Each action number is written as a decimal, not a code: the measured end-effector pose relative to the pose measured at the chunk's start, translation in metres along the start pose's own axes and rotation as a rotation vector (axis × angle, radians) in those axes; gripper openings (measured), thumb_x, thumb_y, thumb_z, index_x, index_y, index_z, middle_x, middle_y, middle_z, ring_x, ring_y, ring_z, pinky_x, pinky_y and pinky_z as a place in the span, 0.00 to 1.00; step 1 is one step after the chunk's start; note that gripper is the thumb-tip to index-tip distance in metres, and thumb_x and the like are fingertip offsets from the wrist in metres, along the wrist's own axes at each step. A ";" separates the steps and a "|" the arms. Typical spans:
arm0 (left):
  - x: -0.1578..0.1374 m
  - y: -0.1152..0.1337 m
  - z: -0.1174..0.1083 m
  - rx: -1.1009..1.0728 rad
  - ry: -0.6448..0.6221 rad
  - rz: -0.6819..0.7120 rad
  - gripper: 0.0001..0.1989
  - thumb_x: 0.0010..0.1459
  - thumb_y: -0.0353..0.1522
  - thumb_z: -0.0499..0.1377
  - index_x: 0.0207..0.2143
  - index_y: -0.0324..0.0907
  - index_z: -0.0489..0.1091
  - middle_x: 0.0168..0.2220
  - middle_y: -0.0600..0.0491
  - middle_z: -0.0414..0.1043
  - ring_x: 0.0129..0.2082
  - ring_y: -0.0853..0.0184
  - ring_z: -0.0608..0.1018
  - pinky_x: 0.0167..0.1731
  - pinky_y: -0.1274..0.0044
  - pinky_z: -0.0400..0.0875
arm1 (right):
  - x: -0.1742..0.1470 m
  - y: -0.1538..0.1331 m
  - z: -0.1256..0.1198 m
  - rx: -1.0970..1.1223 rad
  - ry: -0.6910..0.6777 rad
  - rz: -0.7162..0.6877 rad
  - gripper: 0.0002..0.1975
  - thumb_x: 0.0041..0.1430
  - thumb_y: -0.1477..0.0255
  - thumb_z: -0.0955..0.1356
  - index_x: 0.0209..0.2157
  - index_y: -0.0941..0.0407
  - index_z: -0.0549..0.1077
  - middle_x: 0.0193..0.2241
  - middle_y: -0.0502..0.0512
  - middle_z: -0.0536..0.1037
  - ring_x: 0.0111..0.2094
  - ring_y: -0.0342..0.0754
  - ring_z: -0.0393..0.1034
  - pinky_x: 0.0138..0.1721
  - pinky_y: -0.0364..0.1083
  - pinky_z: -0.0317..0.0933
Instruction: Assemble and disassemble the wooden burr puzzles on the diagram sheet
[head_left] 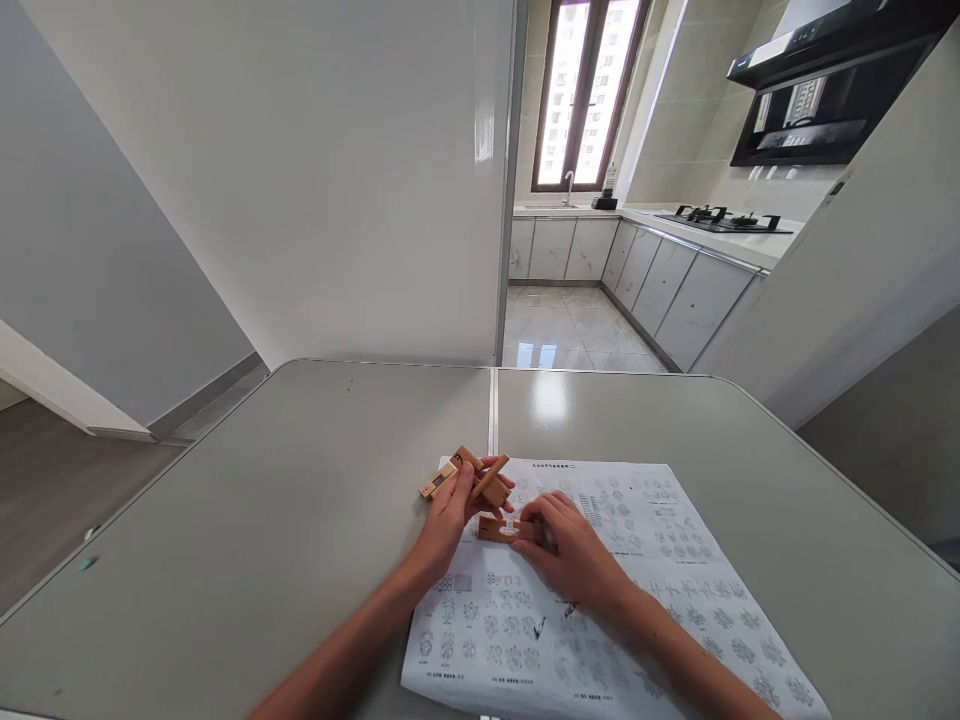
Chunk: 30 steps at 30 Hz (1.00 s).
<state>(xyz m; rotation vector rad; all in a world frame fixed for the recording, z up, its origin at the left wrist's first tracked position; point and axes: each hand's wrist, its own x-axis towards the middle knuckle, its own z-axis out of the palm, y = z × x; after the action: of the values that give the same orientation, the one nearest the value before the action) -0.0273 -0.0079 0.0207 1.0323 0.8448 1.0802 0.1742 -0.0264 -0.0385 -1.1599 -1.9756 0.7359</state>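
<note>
Above the printed sheet [637, 520], left hand [452, 500] grips clustered wooden pieces [495, 490]; right hand [574, 545] pinches a notched block [492, 530] by one end, presumably leaving its notch exposed.

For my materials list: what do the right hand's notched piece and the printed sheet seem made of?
Notched piece: probably wood, seemingly smooth, judging by its even brown colour. Printed sheet: looks like matte paper, thin, white, showing no glare.

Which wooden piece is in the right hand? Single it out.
The notched piece, lowest in view, its right end in the right hand; the other pieces are grouped at the left hand.
</note>
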 end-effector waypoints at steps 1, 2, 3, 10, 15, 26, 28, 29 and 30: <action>-0.001 0.001 0.000 0.039 0.001 0.005 0.31 0.69 0.52 0.54 0.58 0.37 0.72 0.46 0.43 0.80 0.37 0.62 0.81 0.42 0.69 0.77 | 0.000 -0.001 -0.001 0.005 -0.008 0.000 0.04 0.65 0.70 0.71 0.40 0.51 0.73 0.38 0.57 0.77 0.43 0.58 0.68 0.44 0.57 0.66; -0.001 0.002 0.000 0.083 0.004 0.015 0.30 0.69 0.52 0.53 0.58 0.37 0.72 0.46 0.43 0.80 0.38 0.61 0.81 0.44 0.68 0.77 | 0.000 -0.002 -0.002 0.007 -0.012 -0.006 0.02 0.67 0.69 0.69 0.39 0.51 0.73 0.37 0.57 0.77 0.42 0.58 0.68 0.43 0.56 0.65; -0.002 0.002 -0.001 0.133 0.012 0.029 0.30 0.69 0.52 0.52 0.58 0.38 0.72 0.46 0.44 0.80 0.39 0.60 0.81 0.46 0.67 0.77 | 0.000 -0.003 -0.003 0.008 -0.009 -0.013 0.04 0.69 0.67 0.68 0.38 0.51 0.74 0.36 0.57 0.77 0.41 0.57 0.68 0.43 0.56 0.65; -0.004 -0.001 -0.003 0.416 0.071 0.144 0.26 0.73 0.48 0.48 0.61 0.43 0.71 0.54 0.46 0.79 0.56 0.55 0.77 0.63 0.63 0.63 | 0.004 -0.010 -0.015 0.308 0.168 0.262 0.17 0.70 0.54 0.65 0.36 0.53 0.70 0.29 0.52 0.74 0.29 0.49 0.66 0.34 0.48 0.60; -0.004 -0.011 -0.007 0.599 0.021 0.279 0.24 0.74 0.44 0.48 0.64 0.44 0.69 0.55 0.45 0.77 0.54 0.55 0.77 0.59 0.64 0.66 | 0.010 -0.016 -0.027 1.016 0.079 0.450 0.19 0.65 0.52 0.71 0.36 0.55 0.71 0.29 0.49 0.70 0.24 0.42 0.59 0.27 0.44 0.55; -0.005 -0.023 -0.010 0.933 -0.154 0.522 0.26 0.75 0.35 0.47 0.73 0.52 0.51 0.50 0.47 0.77 0.46 0.59 0.76 0.51 0.67 0.69 | 0.006 -0.012 -0.020 1.507 -0.055 0.572 0.19 0.63 0.68 0.72 0.55 0.55 0.73 0.27 0.47 0.70 0.20 0.39 0.57 0.24 0.40 0.59; -0.005 -0.023 -0.010 0.939 -0.179 0.529 0.27 0.76 0.35 0.46 0.74 0.53 0.48 0.50 0.47 0.76 0.46 0.60 0.75 0.51 0.67 0.69 | 0.005 -0.012 -0.018 1.541 -0.076 0.597 0.19 0.64 0.69 0.71 0.56 0.55 0.73 0.25 0.46 0.69 0.20 0.39 0.56 0.24 0.40 0.60; -0.005 -0.023 -0.011 0.938 -0.194 0.532 0.27 0.76 0.34 0.45 0.74 0.54 0.47 0.51 0.47 0.75 0.47 0.60 0.75 0.51 0.67 0.70 | 0.005 -0.013 -0.018 1.560 -0.084 0.607 0.18 0.65 0.69 0.71 0.56 0.56 0.73 0.25 0.45 0.68 0.19 0.39 0.56 0.24 0.39 0.60; -0.005 -0.023 -0.011 0.934 -0.207 0.536 0.27 0.76 0.34 0.45 0.74 0.55 0.47 0.52 0.47 0.74 0.48 0.60 0.75 0.52 0.67 0.70 | 0.005 -0.013 -0.017 1.580 -0.090 0.614 0.18 0.65 0.69 0.70 0.55 0.56 0.73 0.24 0.45 0.68 0.19 0.39 0.55 0.23 0.39 0.60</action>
<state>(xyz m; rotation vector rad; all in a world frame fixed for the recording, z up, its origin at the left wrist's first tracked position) -0.0322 -0.0133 -0.0045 2.2093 0.9400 0.9778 0.1805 -0.0258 -0.0170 -0.6022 -0.4936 2.0810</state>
